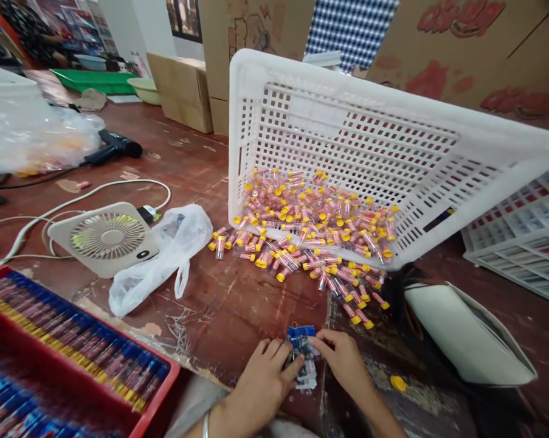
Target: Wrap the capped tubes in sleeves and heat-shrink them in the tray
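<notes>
Small blue-and-clear printed plastic wrappers (304,359) lie in a little pile on the dark red surface in front of me. My left hand (267,377), with a bracelet at the wrist, presses on the pile's left side, its fingers bent. At the upper right edge of the pile, my right hand (345,362) pinches a wrapper between thumb and index finger. Beyond my hands, many clear tubes with yellow caps and pink contents (310,225) spill out of a tipped white plastic crate (234,140).
To the left stand a red tray (169,371) of packed tubes, a small fan (112,234) and a white plastic bag (183,228). A hair dryer (119,145) lies farther back. A pale open pouch (461,334) and a yellow cap (397,382) are at right.
</notes>
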`<control>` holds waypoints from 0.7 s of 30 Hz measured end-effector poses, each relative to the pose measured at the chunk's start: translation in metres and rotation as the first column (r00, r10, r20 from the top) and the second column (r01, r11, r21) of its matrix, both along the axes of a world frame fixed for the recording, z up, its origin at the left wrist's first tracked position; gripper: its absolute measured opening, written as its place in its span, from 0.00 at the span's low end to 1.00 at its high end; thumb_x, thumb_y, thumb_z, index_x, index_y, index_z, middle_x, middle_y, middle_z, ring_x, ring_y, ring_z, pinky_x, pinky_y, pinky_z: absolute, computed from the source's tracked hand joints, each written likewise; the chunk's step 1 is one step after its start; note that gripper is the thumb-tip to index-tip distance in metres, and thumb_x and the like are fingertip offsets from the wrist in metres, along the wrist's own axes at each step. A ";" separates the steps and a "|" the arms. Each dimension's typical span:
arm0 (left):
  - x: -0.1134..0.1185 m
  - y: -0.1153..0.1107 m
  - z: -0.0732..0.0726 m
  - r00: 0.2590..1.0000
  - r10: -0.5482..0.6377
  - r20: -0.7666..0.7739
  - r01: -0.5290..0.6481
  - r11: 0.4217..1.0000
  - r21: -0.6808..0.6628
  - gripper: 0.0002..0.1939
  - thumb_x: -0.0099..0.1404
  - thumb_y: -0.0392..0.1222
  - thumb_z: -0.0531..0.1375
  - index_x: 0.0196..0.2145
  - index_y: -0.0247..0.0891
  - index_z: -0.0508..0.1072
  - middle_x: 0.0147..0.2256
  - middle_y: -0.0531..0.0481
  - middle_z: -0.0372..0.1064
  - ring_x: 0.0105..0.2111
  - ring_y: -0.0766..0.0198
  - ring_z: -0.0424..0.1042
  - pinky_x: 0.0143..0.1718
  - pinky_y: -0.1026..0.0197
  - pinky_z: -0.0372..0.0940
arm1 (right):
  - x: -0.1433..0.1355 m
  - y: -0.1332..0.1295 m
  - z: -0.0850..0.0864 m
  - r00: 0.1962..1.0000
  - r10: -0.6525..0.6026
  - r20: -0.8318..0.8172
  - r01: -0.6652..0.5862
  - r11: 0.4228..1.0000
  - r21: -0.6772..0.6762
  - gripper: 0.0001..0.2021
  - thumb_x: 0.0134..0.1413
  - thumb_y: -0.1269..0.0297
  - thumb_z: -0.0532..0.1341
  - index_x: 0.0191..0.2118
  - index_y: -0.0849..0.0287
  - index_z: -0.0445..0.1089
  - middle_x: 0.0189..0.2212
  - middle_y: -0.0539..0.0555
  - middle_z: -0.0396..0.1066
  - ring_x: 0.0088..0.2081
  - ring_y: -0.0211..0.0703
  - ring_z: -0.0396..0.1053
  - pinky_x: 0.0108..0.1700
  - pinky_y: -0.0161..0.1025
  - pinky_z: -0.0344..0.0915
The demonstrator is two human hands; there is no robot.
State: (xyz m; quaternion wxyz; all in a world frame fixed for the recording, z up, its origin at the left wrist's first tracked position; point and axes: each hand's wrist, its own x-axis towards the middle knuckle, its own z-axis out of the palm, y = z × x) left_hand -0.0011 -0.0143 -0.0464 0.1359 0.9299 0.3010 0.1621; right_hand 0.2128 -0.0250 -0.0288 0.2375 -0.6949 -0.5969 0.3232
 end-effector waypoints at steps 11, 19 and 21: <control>0.020 0.059 0.022 0.981 0.189 0.032 -0.189 0.982 0.001 0.06 0.70 0.38 0.56 0.41 0.41 0.73 0.38 0.50 0.72 0.38 0.57 0.69 0.40 0.55 0.64 | 0.026 0.003 0.021 0.949 -0.096 -0.300 0.122 0.990 0.069 0.16 0.58 0.48 0.59 0.30 0.55 0.68 0.24 0.47 0.64 0.28 0.44 0.62 0.31 0.37 0.59; 0.060 0.136 0.031 0.874 0.482 -0.060 -0.480 0.876 0.040 0.09 0.64 0.27 0.55 0.41 0.32 0.71 0.39 0.39 0.72 0.41 0.52 0.71 0.39 0.54 0.68 | 0.026 0.005 0.020 0.809 -0.227 -0.542 0.274 0.962 0.007 0.17 0.52 0.45 0.65 0.34 0.56 0.76 0.22 0.48 0.66 0.25 0.42 0.61 0.25 0.36 0.58; 0.054 0.129 0.029 0.870 0.491 -0.052 -0.491 0.871 0.008 0.09 0.63 0.27 0.55 0.40 0.33 0.71 0.38 0.41 0.73 0.41 0.53 0.71 0.40 0.54 0.68 | 0.025 0.005 0.022 0.762 -0.242 -0.600 0.297 0.955 -0.008 0.16 0.50 0.47 0.67 0.35 0.55 0.78 0.25 0.50 0.70 0.28 0.45 0.65 0.30 0.38 0.62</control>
